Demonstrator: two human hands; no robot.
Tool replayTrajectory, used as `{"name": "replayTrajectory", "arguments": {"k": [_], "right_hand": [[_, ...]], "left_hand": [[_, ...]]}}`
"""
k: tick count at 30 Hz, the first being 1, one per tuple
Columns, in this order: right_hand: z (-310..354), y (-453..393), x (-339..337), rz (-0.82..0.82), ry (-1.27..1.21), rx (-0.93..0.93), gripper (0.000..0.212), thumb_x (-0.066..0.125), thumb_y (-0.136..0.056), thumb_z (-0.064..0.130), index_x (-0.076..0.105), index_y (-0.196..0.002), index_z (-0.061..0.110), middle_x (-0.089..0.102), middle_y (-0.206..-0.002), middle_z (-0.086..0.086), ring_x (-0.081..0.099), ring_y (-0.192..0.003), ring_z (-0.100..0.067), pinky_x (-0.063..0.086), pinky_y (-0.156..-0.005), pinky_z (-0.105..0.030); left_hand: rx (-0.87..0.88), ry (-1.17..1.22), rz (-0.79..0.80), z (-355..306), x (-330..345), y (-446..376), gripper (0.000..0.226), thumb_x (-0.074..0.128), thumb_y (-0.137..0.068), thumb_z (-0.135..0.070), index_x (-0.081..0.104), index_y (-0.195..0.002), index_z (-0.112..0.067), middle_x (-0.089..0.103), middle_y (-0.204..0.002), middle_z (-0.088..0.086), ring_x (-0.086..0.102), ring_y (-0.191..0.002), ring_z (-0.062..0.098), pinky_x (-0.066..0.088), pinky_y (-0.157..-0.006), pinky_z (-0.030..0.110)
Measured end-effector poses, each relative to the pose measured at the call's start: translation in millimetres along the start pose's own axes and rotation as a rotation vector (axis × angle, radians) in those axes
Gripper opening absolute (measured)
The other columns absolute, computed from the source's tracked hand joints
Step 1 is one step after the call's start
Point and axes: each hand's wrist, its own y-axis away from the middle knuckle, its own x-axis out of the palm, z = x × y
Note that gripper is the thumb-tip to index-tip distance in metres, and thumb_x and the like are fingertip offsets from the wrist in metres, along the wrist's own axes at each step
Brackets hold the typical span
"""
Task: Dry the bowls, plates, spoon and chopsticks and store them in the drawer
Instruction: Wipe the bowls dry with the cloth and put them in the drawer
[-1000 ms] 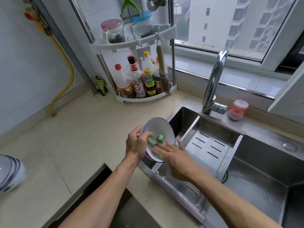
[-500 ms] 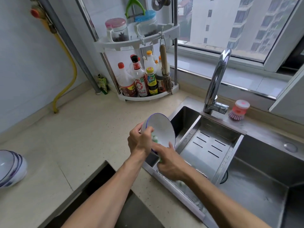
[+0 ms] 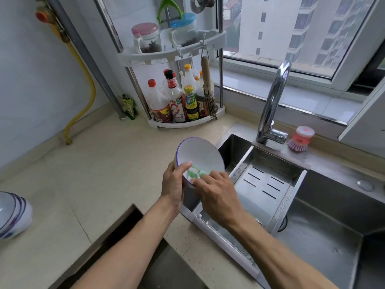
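Observation:
A white bowl with a blue rim [image 3: 201, 155] is tilted on edge over the left side of the sink. My left hand [image 3: 174, 184] grips its lower left rim, thumb inside. My right hand [image 3: 218, 189] presses a green and white cloth [image 3: 194, 172] against the bowl's inside near the bottom, fingers curled over the cloth. A stack of blue-striped white bowls [image 3: 12, 213] stands upside down at the counter's far left edge.
A steel sink [image 3: 325, 226] with a slotted drain tray [image 3: 268, 180] and tall tap [image 3: 273, 101] lies to the right. A corner rack of sauce bottles [image 3: 175, 101] stands behind. A pink dish brush [image 3: 300, 139] sits by the tap. A dark open gap [image 3: 133, 234] shows below the counter front.
My right hand with the cloth moved down behind the bowl's lower edge, then back up onto its inside. The bowl stays tilted in my left hand.

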Motion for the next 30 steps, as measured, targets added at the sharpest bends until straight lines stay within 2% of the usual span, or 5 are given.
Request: {"name": "replayTrajectory", "arguments": {"k": [5, 8, 15, 21, 30], "right_hand": [[25, -2, -2, 0.216, -0.38, 0.142, 0.039, 0.052, -0.084, 0.009, 0.066, -0.117, 0.024, 0.071, -0.111, 0.006, 0.061, -0.104, -0.019, 0.043, -0.094, -0.039], [-1, 3, -15, 0.576, -0.048, 0.078, 0.075, 0.034, -0.089, 0.002, 0.023, -0.155, 0.034, 0.021, -0.164, 0.014, 0.01, -0.153, -0.011, -0.017, -0.12, -0.054], [20, -10, -15, 0.72, -0.494, 0.124, 0.079, 0.051, -0.09, 0.002, 0.025, -0.153, 0.043, 0.03, -0.161, 0.012, 0.026, -0.148, -0.009, -0.022, -0.116, -0.047], [-8, -12, -14, 0.69, -0.079, 0.047, 0.08, 0.048, -0.089, 0.0, 0.022, -0.157, 0.034, 0.012, -0.167, 0.01, 0.002, -0.154, -0.012, -0.021, -0.117, -0.053], [-44, 3, -8, 0.397, 0.045, -0.279, 0.059, 0.067, -0.087, 0.005, 0.054, -0.139, 0.031, 0.052, -0.148, 0.003, 0.047, -0.139, -0.021, 0.01, -0.122, -0.054]], "left_hand": [[0.227, -0.073, -0.251, -5, 11, 10, 0.013, 0.062, -0.072, -0.016, 0.054, -0.062, -0.019, 0.053, -0.058, -0.009, 0.051, -0.06, 0.017, 0.043, -0.056, 0.027], [0.296, -0.263, -0.17, -15, -2, 9, 0.021, 0.058, -0.064, -0.019, 0.049, -0.045, -0.024, 0.043, -0.048, -0.013, 0.041, -0.054, 0.013, 0.034, -0.053, 0.026], [0.257, -0.336, -0.286, -15, -3, 12, 0.022, 0.056, -0.061, -0.026, 0.046, -0.041, -0.023, 0.036, -0.042, -0.014, 0.035, -0.047, 0.008, 0.03, -0.056, 0.028], [0.158, -0.332, -0.294, -13, -7, 2, 0.017, 0.059, -0.057, -0.033, 0.052, -0.05, -0.018, 0.049, -0.053, -0.006, 0.047, -0.062, 0.022, 0.038, -0.06, 0.035], [-0.142, -0.486, 0.012, -46, -18, -3, 0.042, 0.063, -0.058, -0.04, 0.07, -0.086, -0.009, 0.069, -0.074, 0.01, 0.064, -0.062, 0.024, 0.046, -0.054, 0.025]]}}
